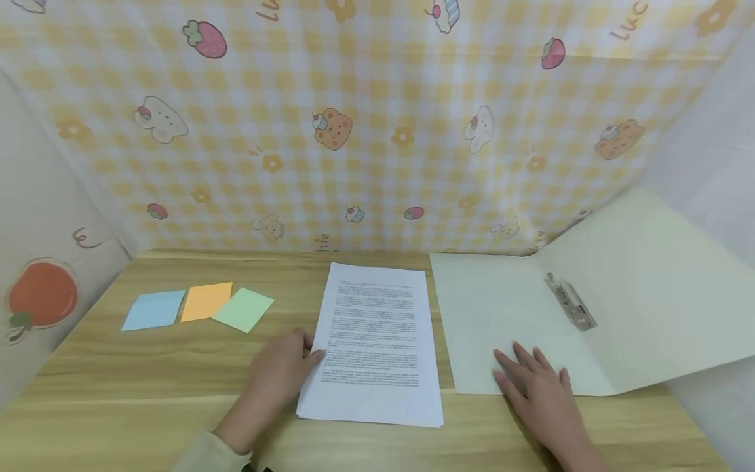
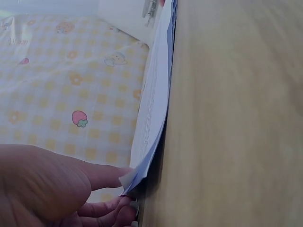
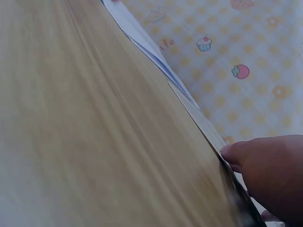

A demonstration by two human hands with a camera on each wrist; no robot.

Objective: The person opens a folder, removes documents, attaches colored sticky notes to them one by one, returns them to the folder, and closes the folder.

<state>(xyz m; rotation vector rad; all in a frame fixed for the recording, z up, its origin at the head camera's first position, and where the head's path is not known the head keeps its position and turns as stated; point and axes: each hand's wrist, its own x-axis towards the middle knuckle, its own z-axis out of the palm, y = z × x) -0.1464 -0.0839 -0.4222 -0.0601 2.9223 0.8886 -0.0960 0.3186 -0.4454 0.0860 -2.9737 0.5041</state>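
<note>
A stack of printed paper sheets [image 1: 377, 341] lies on the table in the head view. My left hand [image 1: 282, 370] pinches its left edge; in the left wrist view the thumb [image 2: 106, 176] is on top, the other fingers are underneath, and the paper edge bends up slightly. Right of the stack lies a pale file folder [image 1: 483, 308], opened out, with a metal clip [image 1: 571, 304] near its spine. My right hand [image 1: 539, 396] rests with spread fingers on the folder's lower edge. The right wrist view shows that hand [image 3: 270, 172] at the folder edge, some fingers hidden.
Blue [image 1: 153, 310], orange [image 1: 206, 301] and green [image 1: 244, 310] paper squares lie at the left of the wooden table [image 1: 147, 393]. A yellow checked cloth [image 1: 377, 177] hangs behind. The folder's raised cover [image 1: 660, 295] leans toward the right wall.
</note>
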